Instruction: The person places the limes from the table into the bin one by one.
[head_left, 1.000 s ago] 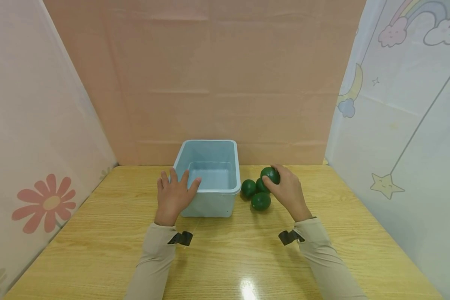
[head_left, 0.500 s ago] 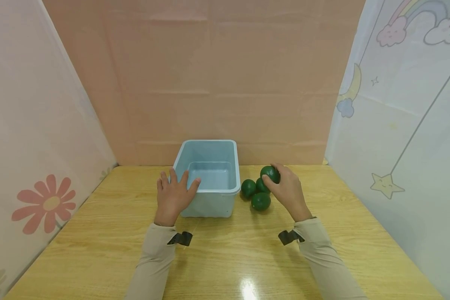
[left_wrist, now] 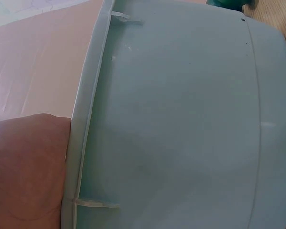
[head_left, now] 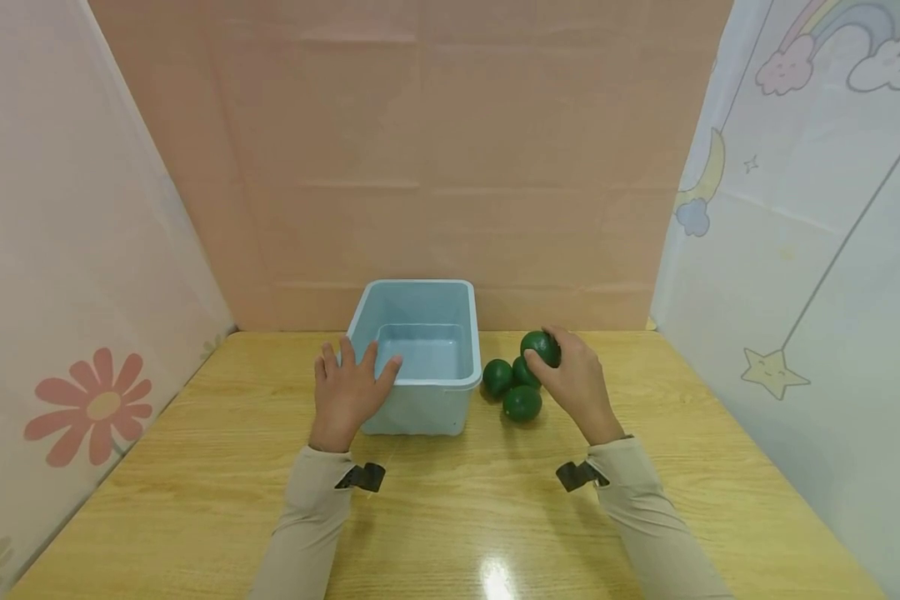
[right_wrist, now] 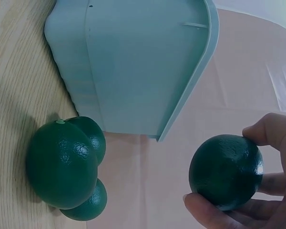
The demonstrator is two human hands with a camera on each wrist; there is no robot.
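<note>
My right hand [head_left: 577, 379] grips a dark green avocado [head_left: 540, 347] between thumb and fingers. In the right wrist view, that avocado [right_wrist: 225, 172] is held up off the table, apart from the others. Below it lie three more: one avocado [head_left: 522, 403] at the front, one avocado [head_left: 497, 377] beside the bin, and a third avocado [head_left: 523, 372] partly hidden behind the thumb and the held one. My left hand [head_left: 347, 394] rests on the near left rim of a light blue plastic bin [head_left: 420, 410], fingers spread and straight. No avocado shows inside the bin.
The wooden table [head_left: 450, 508] carries the bin near its back edge. Behind stands a pinkish-tan sheet [head_left: 435, 150]. Patterned white panels [head_left: 802, 250] rise on both sides. The avocados lie close against the bin's right side.
</note>
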